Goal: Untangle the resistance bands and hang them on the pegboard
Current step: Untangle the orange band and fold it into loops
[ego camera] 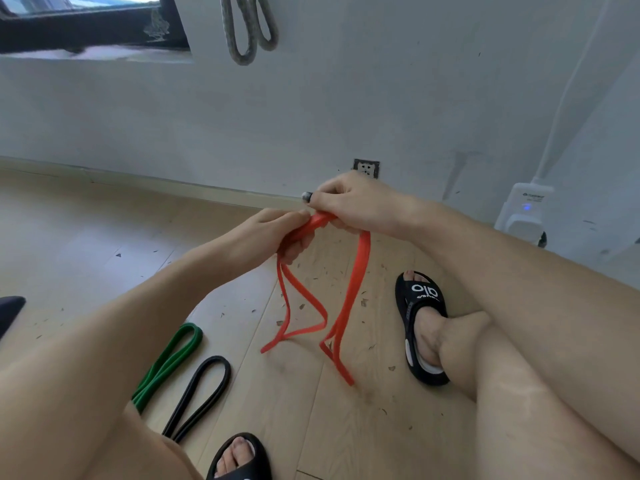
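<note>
Wood floor (104,237), pale wall behind. Noted red band (349,299) bunched between left hand (273,233) and right hand (349,206), both grips closed on it, touching; loops hung straight down to floor. Green band (166,365) and black band (201,393) lay flat, nearer left arm. Grey band (247,29) already hung on wall.

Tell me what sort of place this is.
Probably a room at home, not a gym: a wood-look floor, a wall socket low on the painted wall, and a window above. The person sits on the floor in slippers.
</note>
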### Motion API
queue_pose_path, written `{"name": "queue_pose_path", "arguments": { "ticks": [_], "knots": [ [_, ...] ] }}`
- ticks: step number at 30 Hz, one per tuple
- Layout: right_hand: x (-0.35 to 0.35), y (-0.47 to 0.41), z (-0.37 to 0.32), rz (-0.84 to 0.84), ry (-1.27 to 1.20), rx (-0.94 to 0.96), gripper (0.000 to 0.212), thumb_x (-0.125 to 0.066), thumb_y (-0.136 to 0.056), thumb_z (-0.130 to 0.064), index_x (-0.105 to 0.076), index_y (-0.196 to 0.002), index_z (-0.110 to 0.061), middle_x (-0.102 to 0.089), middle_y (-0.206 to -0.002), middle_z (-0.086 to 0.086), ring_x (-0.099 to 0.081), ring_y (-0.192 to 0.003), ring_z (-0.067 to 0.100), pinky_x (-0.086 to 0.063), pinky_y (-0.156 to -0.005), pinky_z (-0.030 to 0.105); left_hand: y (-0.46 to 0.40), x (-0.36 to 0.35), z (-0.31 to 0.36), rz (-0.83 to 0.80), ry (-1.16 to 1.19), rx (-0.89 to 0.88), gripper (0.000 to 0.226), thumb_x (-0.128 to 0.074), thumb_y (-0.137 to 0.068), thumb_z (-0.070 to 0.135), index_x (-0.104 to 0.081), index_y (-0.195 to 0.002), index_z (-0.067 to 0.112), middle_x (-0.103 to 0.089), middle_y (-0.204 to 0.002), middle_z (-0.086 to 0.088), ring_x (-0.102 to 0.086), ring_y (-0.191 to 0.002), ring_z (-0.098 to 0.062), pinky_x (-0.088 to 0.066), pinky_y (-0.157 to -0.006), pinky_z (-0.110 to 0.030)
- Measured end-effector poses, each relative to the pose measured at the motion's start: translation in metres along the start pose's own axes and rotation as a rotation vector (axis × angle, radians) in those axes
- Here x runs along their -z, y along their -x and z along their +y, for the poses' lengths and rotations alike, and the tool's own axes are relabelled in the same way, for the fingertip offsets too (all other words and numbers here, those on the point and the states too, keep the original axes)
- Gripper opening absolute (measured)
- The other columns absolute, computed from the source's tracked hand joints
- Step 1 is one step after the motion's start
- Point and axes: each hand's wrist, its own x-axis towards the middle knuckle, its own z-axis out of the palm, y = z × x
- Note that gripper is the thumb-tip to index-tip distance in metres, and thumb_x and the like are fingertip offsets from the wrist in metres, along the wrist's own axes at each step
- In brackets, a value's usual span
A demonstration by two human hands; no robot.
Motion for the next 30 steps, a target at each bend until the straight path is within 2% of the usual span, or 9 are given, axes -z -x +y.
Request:
{"name": "queue_pose_path", "arguments": {
  "ticks": [4, 7, 10, 13, 15, 17, 23, 26, 30],
  "knots": [
    [0.017, -0.002, 0.004, 0.160, 0.088, 0.012, 0.039, -0.064, -0.098, -0.041, -0.063, -0.066, -0.018, -0.045, -0.048, -0.013, -0.038, -0.042, 0.003, -0.032, -0.049, 0.021, 0.002, 0.007, -0.008, -0.005, -0.038, 0.046, 0.049, -0.032, -0.110, 0.042, -0.058, -0.082, 0.012, -0.049, -0.073, -0.008, -0.045, -0.066, -0.019, -0.044, -0.079, -0.041],
    [0.033, 0.001, 0.011, 0.243, 0.147, -0.025, 0.039, -0.063, -0.098, -0.044, -0.070, -0.077, -0.011, -0.054, -0.053, -0.008, -0.042, -0.046, 0.007, -0.037, -0.056, 0.027, 0.001, 0.010, -0.012, 0.026, -0.076, 0.073, 0.049, -0.032, -0.111, 0.043, -0.055, -0.078, 0.015, -0.046, -0.069, 0.000, -0.042, -0.063, -0.015, -0.045, -0.079, -0.041],
    [0.030, 0.005, 0.008, 0.155, 0.084, -0.077, 0.051, -0.046, -0.104, -0.051, -0.071, -0.089, -0.010, -0.071, -0.064, 0.001, -0.052, -0.049, 0.010, -0.042, -0.055, 0.028, 0.001, 0.005, -0.003, 0.060, -0.059, 0.020, 0.046, -0.034, -0.111, 0.040, -0.051, -0.076, 0.015, -0.040, -0.064, 0.007, -0.037, -0.059, -0.012, -0.040, -0.073, -0.039],
    [0.010, 0.002, -0.002, 0.004, -0.032, -0.094, 0.059, -0.034, -0.107, -0.054, -0.069, -0.096, -0.008, -0.073, -0.068, 0.006, -0.055, -0.052, 0.018, -0.046, -0.052, 0.030, -0.001, -0.004, 0.007, 0.067, -0.035, -0.057, 0.049, -0.035, -0.111, 0.039, -0.052, -0.080, 0.004, -0.039, -0.065, 0.004, -0.034, -0.059, -0.013, -0.034, -0.065, -0.035],
    [0.000, 0.000, -0.004, -0.025, -0.043, -0.058, 0.053, -0.039, -0.107, -0.051, -0.063, -0.084, -0.009, -0.060, -0.057, 0.003, -0.046, -0.047, 0.017, -0.041, -0.049, 0.029, -0.002, -0.006, 0.007, 0.067, -0.012, -0.071, 0.053, -0.036, -0.110, 0.040, -0.053, -0.086, -0.003, -0.040, -0.068, 0.001, -0.034, -0.060, -0.014, -0.032, -0.062, -0.034],
    [-0.002, -0.001, -0.003, -0.022, -0.043, -0.022, 0.045, -0.047, -0.106, -0.045, -0.056, -0.076, -0.013, -0.046, -0.054, -0.001, -0.037, -0.046, 0.014, -0.033, -0.046, 0.027, -0.001, -0.003, 0.004, 0.070, -0.002, -0.064, 0.049, -0.035, -0.112, 0.036, -0.056, -0.084, 0.002, -0.043, -0.066, -0.001, -0.037, -0.061, -0.014, -0.035, -0.064, -0.034],
    [0.023, -0.002, 0.010, 0.140, 0.069, -0.023, 0.038, -0.064, -0.099, -0.041, -0.066, -0.073, -0.014, -0.047, -0.052, -0.008, -0.037, -0.043, 0.008, -0.032, -0.046, 0.024, 0.004, 0.012, -0.014, 0.062, -0.085, 0.058, 0.050, -0.036, -0.109, 0.042, -0.061, -0.081, 0.011, -0.048, -0.069, -0.004, -0.044, -0.063, -0.017, -0.046, -0.076, -0.038],
    [0.030, 0.001, 0.016, 0.179, 0.153, -0.083, 0.040, -0.060, -0.100, -0.044, -0.067, -0.075, -0.014, -0.054, -0.057, -0.004, -0.043, -0.042, 0.005, -0.037, -0.050, 0.023, 0.003, 0.012, -0.015, 0.093, -0.104, 0.067, 0.048, -0.038, -0.109, 0.043, -0.059, -0.080, 0.012, -0.045, -0.068, -0.005, -0.039, -0.065, -0.023, -0.042, -0.071, -0.041],
    [0.009, -0.001, 0.005, -0.007, 0.014, -0.149, 0.056, -0.036, -0.106, -0.054, -0.068, -0.097, -0.009, -0.075, -0.070, 0.004, -0.067, -0.057, 0.019, -0.057, -0.061, 0.033, -0.001, 0.001, -0.004, 0.089, -0.070, -0.017, 0.046, -0.038, -0.111, 0.037, -0.054, -0.079, 0.008, -0.038, -0.063, 0.003, -0.030, -0.059, -0.021, -0.030, -0.062, -0.041]
  ]
}}
